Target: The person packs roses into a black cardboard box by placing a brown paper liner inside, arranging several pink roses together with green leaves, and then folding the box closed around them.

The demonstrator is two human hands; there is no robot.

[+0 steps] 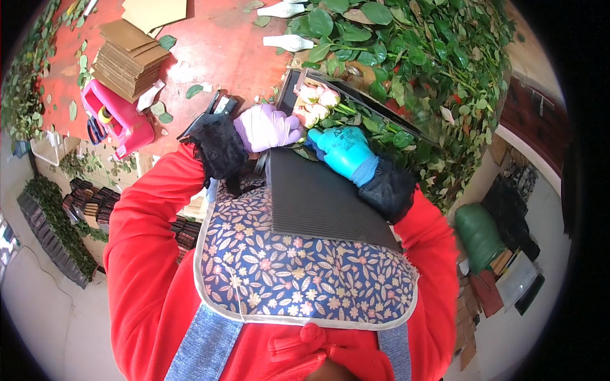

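Observation:
Several pale pink roses (316, 101) lie with their blooms together beside a dark upright panel (376, 102). My left hand (268, 127), in a lavender glove, is at the near left side of the blooms with its fingers curled. Close to the rose heads, my right hand (344, 148) in a blue coated glove has its fingers bent inward. Whether either hand grips a rose is hidden by the fingers. Below both hands, a black corrugated sheet (324, 195) slopes toward my floral apron (295, 281). A black stapler (223, 105) lies behind my left wrist.
A red table (190, 57) holds a stack of cardboard pieces (128, 66), a pink tape dispenser (121, 119) and scissors (96, 131). White mesh sleeves (288, 43) lie at the far edge. Leafy rose stems (429, 62) heap up at the right.

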